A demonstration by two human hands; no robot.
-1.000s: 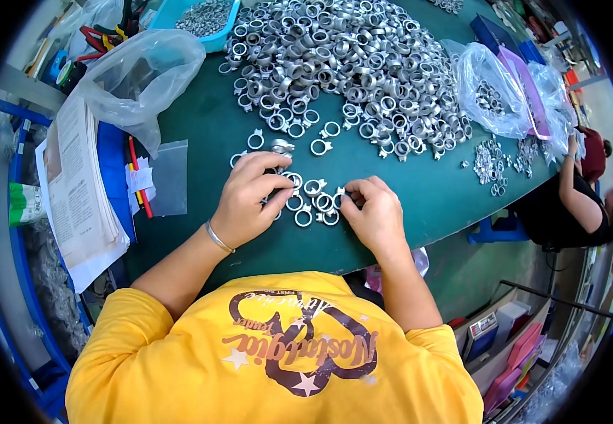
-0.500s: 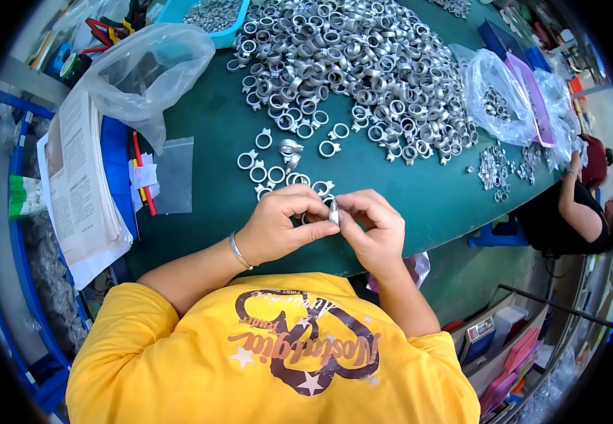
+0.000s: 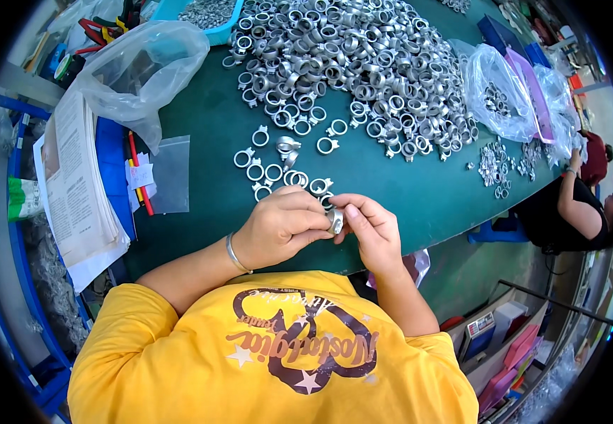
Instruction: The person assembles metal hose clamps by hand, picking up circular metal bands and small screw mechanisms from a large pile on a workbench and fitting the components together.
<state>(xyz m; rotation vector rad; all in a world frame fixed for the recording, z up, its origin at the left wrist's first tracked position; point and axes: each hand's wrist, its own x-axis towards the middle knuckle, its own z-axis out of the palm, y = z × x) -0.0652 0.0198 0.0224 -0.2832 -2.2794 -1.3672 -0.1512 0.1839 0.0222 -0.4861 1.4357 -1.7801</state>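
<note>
In the head view, the left hand (image 3: 289,222) pinches a silver-grey metal ring with a small lug (image 3: 335,222) between its fingertips, in front of the torso. The right hand (image 3: 373,230) meets it from the right, fingers curled beside the ring and thumb raised; whether it grips the ring too or only touches it, I cannot tell. A thin silver-coloured metal bangle (image 3: 236,254) circles the left wrist.

Just beyond the left hand, a scatter of loose silver-grey metal rings (image 3: 273,172) lies on the dark green smooth surface (image 3: 434,194). Farther out, ahead of both hands, spreads a large heap of similar grey metal rings (image 3: 352,63). Well to the left of the left hand are a crumpled clear plastic bag (image 3: 133,74) and a stack of white printed paper (image 3: 84,201). Beyond the right hand, to its right, lies a cluster of small silvery metal pieces (image 3: 492,164).
</note>
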